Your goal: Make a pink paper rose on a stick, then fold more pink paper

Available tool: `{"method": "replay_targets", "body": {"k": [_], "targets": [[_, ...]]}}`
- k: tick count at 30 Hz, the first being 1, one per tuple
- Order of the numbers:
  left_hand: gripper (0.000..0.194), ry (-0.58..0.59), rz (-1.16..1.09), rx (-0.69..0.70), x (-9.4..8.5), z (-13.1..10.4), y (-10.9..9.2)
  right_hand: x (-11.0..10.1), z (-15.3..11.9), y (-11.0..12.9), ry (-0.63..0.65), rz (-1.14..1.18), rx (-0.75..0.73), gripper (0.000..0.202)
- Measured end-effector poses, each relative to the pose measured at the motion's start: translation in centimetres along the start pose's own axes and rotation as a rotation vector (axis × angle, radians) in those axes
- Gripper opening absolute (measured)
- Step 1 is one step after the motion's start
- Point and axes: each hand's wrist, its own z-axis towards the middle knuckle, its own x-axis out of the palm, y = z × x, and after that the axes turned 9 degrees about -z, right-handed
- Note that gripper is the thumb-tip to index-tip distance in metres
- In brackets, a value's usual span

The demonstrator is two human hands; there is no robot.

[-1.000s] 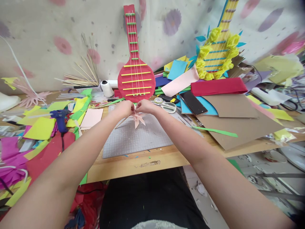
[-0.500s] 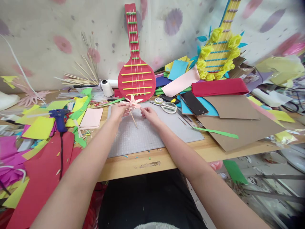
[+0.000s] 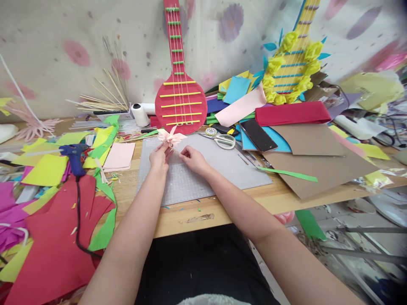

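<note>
Left grip: narrow; your left hand (image 3: 160,157) pinches the pale pink paper flower (image 3: 171,135) at its base, likely so that the petals take no pressure.
Right grip: narrow; the fingertips of your right hand (image 3: 194,160) close at the near end of the thin stick (image 3: 176,150), apparently to steady or turn it (the exact finger contact is too small to tell).
Flower position: raised over the far edge of the cutting mat (image 3: 203,178), petals pointing up and outward, in front of the red instrument shape (image 3: 181,114).
Mat: flat before you, presumably to shield the wooden table (image 3: 190,222).
Scissors (image 3: 226,143): at the mat's far edge, to the right of your hands, within easy reach.
Pink sheets (image 3: 119,156): stacked left of the mat, apart from the brighter scraps, which probably protects them from creasing.
Glue gun (image 3: 73,157): farther left, nozzle pointing away from your hands, a sensible orientation if hot (its heat cannot be seen).
</note>
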Motion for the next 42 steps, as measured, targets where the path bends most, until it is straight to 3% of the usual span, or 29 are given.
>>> {"method": "replay_targets", "body": {"k": [11, 21, 30, 36, 42], "targets": [[0.005, 0.069, -0.09, -0.006, -0.3, 0.1, 0.5, -0.3, 0.2, -0.1, 0.011, -0.089, 0.039, 0.017], [0.007, 0.135, -0.107, -0.059, -0.7, 0.0, 0.6, -0.3, 0.1, -0.9, 0.061, -0.037, 0.023, 0.022], [0.005, 0.162, -0.174, -0.102, -0.5, -0.8, 0.4, -0.2, -0.3, -0.7, -0.075, 0.027, -0.035, 0.013], [0.009, 0.168, -0.227, -0.208, -0.5, -1.0, 0.2, -0.5, 0.2, -1.1, -0.074, -0.002, 0.045, 0.016], [0.01, 0.17, -0.174, -0.16, -0.5, -1.1, 0.5, -0.6, 0.3, -1.5, -0.037, -0.046, 0.034, 0.021]]}}
